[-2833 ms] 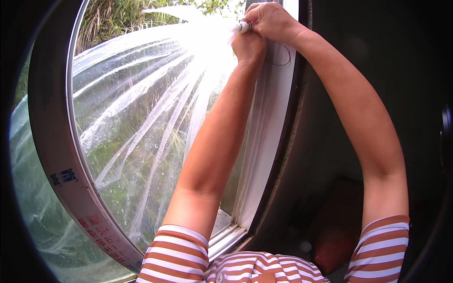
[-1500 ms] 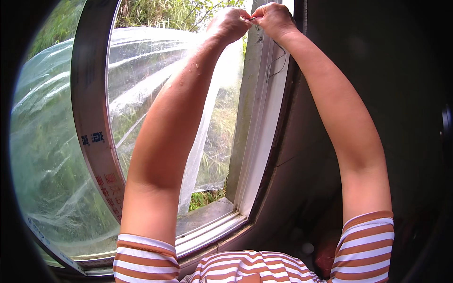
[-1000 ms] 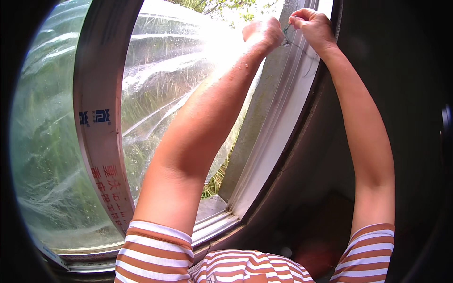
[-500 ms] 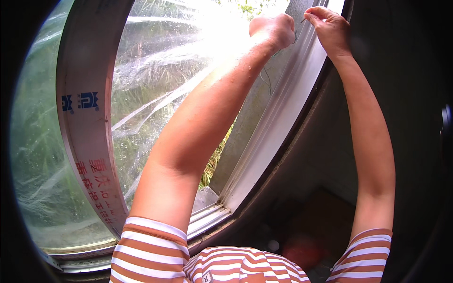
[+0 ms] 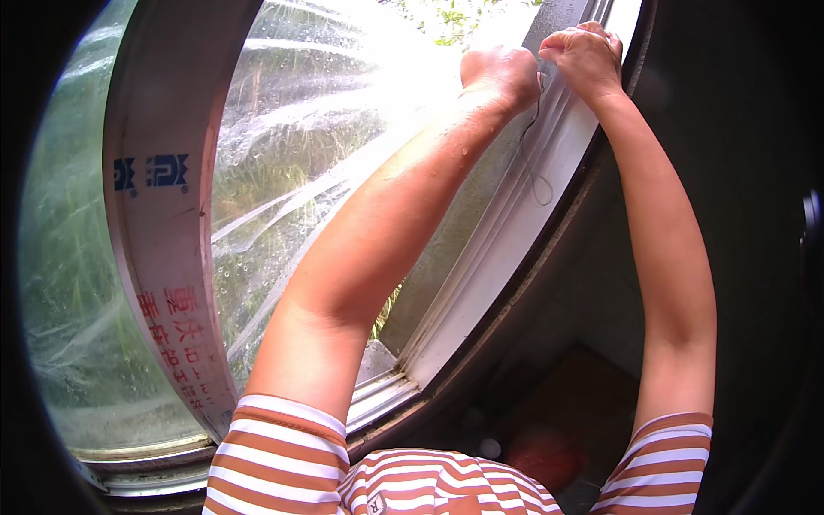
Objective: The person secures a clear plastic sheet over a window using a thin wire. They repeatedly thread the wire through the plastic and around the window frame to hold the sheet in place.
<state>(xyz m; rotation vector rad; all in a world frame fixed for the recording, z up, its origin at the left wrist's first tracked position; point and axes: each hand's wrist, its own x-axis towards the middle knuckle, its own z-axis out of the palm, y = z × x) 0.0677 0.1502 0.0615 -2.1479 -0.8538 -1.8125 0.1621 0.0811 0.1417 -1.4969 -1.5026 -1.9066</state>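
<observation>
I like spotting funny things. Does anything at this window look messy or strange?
Yes. The clear plastic sheet over the window is wrinkled and pulled into folds toward the top, where the left hand bunches it. A thin thread dangles loose below the right hand, against the white window frame.

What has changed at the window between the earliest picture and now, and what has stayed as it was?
The view has swung, so the window frame now fills more of the left. The left hand and right hand have slid from the top centre toward the upper right. A thin wire now dangles below them. Both hands stay raised, close together, at the frame's right edge; the clear plastic sheet still covers the opening.
</observation>
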